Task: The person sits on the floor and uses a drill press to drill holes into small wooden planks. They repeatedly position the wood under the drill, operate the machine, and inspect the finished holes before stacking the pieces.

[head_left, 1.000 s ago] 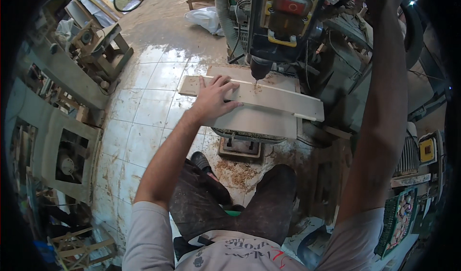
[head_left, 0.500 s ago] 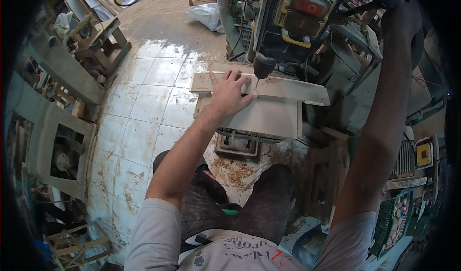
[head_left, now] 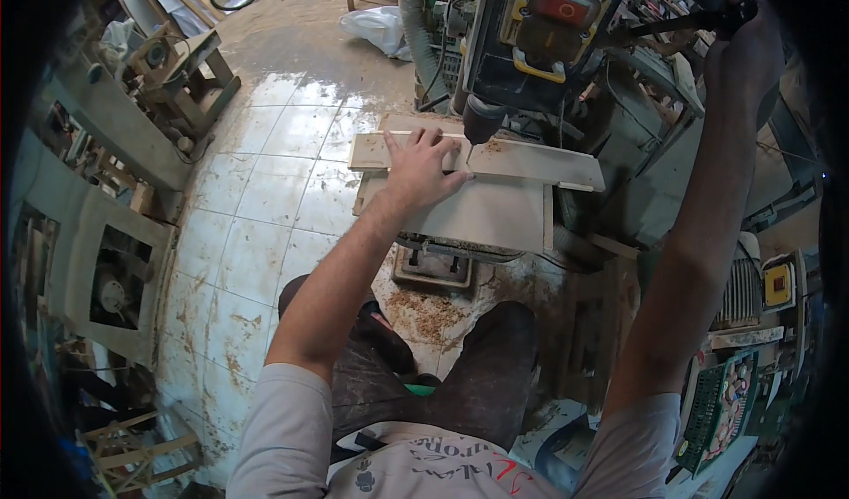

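My left hand [head_left: 419, 170] lies over a long wooden board [head_left: 539, 165], its fingers bent toward the far edge and its thumb at the near edge. The board rests on a wider flat panel [head_left: 482, 216] on the drill press table. Just right of my fingers, the dark drill chuck [head_left: 484, 121] points its thin bit down at the board; whether the bit is inside the wood I cannot tell. At upper right, my right hand [head_left: 748, 57] is closed round a black drill press lever [head_left: 681, 23]; its fingers are dark and partly hidden.
A red-and-yellow switch box [head_left: 559, 22] faces me on the drill press head. Wood shavings [head_left: 431, 315] litter the tiled floor below the table. Machine stands [head_left: 115, 274] line the left side. A green crate [head_left: 718, 402] with small items stands at lower right.
My right hand and the lever have shifted slightly at upper right, showing more of the lever. My left hand keeps its place on the board.
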The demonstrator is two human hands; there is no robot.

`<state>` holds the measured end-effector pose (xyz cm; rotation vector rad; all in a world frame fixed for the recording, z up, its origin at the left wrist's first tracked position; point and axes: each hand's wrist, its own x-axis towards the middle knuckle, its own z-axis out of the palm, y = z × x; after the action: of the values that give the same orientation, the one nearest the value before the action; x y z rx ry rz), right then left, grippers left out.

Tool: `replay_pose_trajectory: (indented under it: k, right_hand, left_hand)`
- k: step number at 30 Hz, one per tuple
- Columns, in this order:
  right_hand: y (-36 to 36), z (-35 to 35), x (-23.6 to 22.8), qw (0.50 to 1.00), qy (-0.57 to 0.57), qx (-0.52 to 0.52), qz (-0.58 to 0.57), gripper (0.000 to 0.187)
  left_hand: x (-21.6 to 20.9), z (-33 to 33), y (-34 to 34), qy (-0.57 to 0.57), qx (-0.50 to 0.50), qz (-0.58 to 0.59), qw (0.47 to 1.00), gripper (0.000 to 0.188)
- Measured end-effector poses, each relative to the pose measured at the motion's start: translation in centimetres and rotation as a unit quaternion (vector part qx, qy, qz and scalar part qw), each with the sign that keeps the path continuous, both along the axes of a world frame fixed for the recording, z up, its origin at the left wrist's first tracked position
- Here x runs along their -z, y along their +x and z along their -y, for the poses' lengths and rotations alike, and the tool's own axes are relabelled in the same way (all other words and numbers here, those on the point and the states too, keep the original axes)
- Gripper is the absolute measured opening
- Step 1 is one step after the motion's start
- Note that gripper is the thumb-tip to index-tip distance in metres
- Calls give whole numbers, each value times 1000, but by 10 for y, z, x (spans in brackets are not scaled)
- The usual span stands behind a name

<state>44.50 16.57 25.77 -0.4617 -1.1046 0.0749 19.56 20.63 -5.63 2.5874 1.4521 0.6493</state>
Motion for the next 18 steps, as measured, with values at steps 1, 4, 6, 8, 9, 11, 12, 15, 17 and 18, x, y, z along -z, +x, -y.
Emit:
replay_pose_trajectory:
  k: [1, 4, 6, 8, 9, 11, 12, 15, 17, 18]
  right_hand:
    - [2, 0, 0, 1000, -3, 8, -3, 22]
    - [7, 2, 3, 999, -14, 27, -12, 22]
    - [10, 5, 5, 999, -20, 41, -20, 21]
    - [8, 8, 7, 998, -26, 50, -27, 21]
    - [6, 11, 7, 997, -29, 58, -30, 21]
    - [-6, 19, 12, 998, -16, 55, -37, 21]
    - [-10, 22, 14, 998, -10, 53, -41, 21]
    - [-19, 33, 25, 996, 1, 59, -63, 24]
    - [-21, 43, 35, 998, 1, 42, -48, 25]
    - [-22, 49, 40, 999, 2, 33, -41, 26]
  left_hand:
    - [0, 0, 0, -3, 1, -1, 1000, 56]
    - [-2, 0, 0, -8, 1, -6, 1000, 56]
    - [-3, 0, 0, -9, -1, -10, 1000, 56]
    - [-2, 1, 0, 0, -2, -6, 1000, 56]
    - [-2, 1, -1, 5, -2, -4, 1000, 56]
    - [-1, 0, -1, 8, -2, -8, 1000, 55]
    - [-1, 0, -1, 9, -2, -9, 1000, 55]
    - [-2, 0, 0, 4, 0, -10, 1000, 55]
    - [-1, 1, -1, 4, -1, -8, 1000, 55]
    - [-1, 1, -1, 4, -1, -7, 1000, 55]
